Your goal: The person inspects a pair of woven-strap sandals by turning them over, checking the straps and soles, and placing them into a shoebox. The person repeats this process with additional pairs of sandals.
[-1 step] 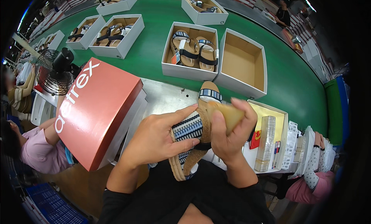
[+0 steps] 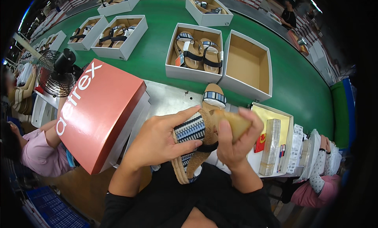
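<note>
My left hand (image 2: 165, 140) grips a sandal (image 2: 191, 129) with a blue, white and black woven pattern, a tan fuzzy edge and a dark strap. The thumb and fingers press on the woven side. In my right hand (image 2: 238, 143) is a yellowish translucent block (image 2: 233, 125), pinched between thumb and fingers, at the sandal's tan edge. Motion blurs the right fingertips, and whether the block touches the edge I cannot tell. Just beyond lies another sandal (image 2: 214, 96), toe away from me, partly hidden by my hands, on the metal tabletop (image 2: 167, 98).
A white box (image 2: 169, 68) of sandals stands ahead beside an open box (image 2: 248, 62) on the green surface (image 2: 153, 64). More boxed sandals (image 2: 118, 37) sit farther off. At left are a red-lidded shoebox (image 2: 102, 114) and a fan (image 2: 57, 72); at right, a shallow tray (image 2: 285, 125).
My right hand and the yellowish block have shifted slightly to the right. My left hand and the sandal stay almost where they were.
</note>
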`<state>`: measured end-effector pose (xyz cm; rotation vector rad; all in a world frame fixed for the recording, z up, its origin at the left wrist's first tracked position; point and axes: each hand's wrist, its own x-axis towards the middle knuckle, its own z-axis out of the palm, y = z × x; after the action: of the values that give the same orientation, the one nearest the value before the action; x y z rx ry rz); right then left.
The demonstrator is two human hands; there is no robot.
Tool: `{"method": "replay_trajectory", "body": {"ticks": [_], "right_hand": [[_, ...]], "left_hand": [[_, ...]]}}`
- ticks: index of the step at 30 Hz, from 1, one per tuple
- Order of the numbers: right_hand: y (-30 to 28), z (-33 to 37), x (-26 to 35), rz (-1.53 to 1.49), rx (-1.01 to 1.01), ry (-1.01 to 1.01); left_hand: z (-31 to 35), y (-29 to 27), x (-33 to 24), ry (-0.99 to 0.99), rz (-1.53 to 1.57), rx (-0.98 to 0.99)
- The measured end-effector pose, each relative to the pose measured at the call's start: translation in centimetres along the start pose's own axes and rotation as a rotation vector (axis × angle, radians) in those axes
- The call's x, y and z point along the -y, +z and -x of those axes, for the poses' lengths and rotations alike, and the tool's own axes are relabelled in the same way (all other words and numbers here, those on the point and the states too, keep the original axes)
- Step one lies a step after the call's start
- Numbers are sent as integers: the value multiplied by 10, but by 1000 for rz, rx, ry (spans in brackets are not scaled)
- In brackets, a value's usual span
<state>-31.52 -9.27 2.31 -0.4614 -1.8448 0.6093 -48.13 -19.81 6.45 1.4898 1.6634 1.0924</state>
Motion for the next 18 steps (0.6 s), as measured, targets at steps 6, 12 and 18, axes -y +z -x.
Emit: {"method": "replay_trajectory", "body": {"ticks": [6, 12, 18], "right_hand": [[-12, 20, -3, -71, 169, -121], [0, 5, -2, 93, 50, -78], [0, -45, 11, -254, 48, 332]], "left_hand": [[-7, 1, 18, 73, 75, -66], [-6, 0, 7, 31, -5, -19], [4, -4, -19, 97, -106, -41]]}}
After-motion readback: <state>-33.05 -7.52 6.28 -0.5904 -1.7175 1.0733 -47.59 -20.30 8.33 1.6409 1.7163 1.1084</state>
